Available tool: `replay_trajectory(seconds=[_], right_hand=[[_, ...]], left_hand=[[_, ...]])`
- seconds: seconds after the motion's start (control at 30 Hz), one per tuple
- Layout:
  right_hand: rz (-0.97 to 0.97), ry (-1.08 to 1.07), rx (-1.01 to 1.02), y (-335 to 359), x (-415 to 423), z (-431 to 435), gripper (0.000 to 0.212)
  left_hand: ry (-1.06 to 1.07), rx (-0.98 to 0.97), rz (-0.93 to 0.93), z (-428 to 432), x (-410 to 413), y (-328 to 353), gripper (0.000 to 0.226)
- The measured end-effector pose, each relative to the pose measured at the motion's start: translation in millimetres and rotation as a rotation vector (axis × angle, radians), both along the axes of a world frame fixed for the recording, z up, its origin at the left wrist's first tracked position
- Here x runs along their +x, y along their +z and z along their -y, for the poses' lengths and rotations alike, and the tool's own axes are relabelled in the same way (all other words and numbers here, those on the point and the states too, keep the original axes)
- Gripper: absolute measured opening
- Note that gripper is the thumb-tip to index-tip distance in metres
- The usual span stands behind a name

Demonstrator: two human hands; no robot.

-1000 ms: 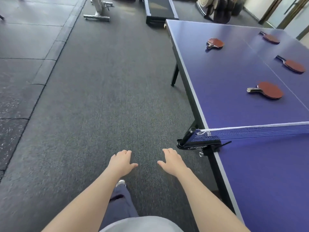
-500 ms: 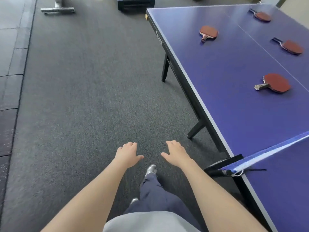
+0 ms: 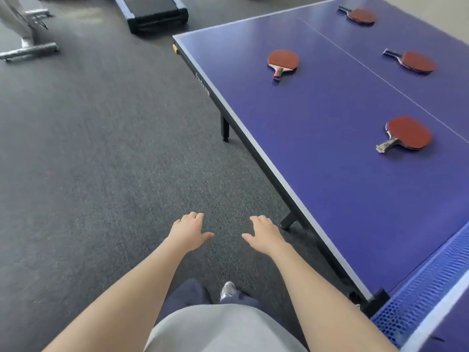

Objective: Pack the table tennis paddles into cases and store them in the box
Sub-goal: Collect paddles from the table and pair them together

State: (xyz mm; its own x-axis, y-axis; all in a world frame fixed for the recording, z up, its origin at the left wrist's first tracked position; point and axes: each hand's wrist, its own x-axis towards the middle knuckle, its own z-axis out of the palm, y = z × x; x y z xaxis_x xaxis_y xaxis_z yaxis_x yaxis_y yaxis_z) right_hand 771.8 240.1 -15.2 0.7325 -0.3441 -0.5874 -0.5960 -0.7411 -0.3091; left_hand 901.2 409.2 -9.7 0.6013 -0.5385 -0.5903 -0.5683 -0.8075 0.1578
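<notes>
Nothing packed yet. Four bare paddles lie well apart on the blue tabletop (image 3: pixel 317 161): near paddle (image 3: pixel 408 133) right centre, left paddle (image 3: pixel 283 59) upper centre, middle paddle (image 3: pixel 416 62) and far paddle (image 3: pixel 361 16) upper right. No cases or box that I can tell. Left hand (image 3: pixel 189 231) and right hand (image 3: pixel 264 235) hover over the floor (image 3: pixel 101 148), lower centre, each grip loosely spread, empty. All the packing remains.

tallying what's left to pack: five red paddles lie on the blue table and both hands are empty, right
Four, not five. The head view shows the nearest paddle, the left paddle, the right paddle and the far paddle on the blue table tennis table. Left hand and right hand are empty.
</notes>
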Motion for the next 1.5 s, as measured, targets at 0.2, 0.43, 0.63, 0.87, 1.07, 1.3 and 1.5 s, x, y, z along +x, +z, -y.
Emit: replay_trajectory(seconds=[0.2, 0.43, 0.63, 0.87, 1.07, 1.3, 1.5], right_hand=[[0.020, -0.156, -0.009, 2.0, 42.0, 45.3, 0.064], [0.070, -0.417, -0.057, 5.4, 102.8, 85.8, 0.063], [0.110, -0.661, -0.090, 15.4, 131.0, 111.8, 0.058], [0.202, -0.961, -0.134, 20.2, 128.4, 169.3, 0.057], [0.324, -1.212, -0.160, 14.4, 114.2, 249.2, 0.056], [0.455, -1.493, -0.238, 3.7, 90.2, 357.4, 0.058], [0.456, -1.649, -0.328, -14.3, 74.4, 426.8, 0.058]], left_hand=[[-0.129, -0.072, 0.018, 63.7, 72.8, 3.3, 0.074], [-0.348, -0.194, 0.018, 151.5, 169.1, 4.0, 0.072], [-0.461, -0.335, 0.012, 222.6, 224.7, 16.4, 0.069], [-0.337, -0.469, -0.061, 304.3, 257.8, 22.0, 0.068], [-0.036, -0.599, -0.145, 380.2, 270.0, 12.9, 0.067], [0.221, -0.661, -0.121, 460.7, 285.1, -3.8, 0.075], [0.355, -0.635, -0.078, 514.5, 308.5, -19.2, 0.083]])
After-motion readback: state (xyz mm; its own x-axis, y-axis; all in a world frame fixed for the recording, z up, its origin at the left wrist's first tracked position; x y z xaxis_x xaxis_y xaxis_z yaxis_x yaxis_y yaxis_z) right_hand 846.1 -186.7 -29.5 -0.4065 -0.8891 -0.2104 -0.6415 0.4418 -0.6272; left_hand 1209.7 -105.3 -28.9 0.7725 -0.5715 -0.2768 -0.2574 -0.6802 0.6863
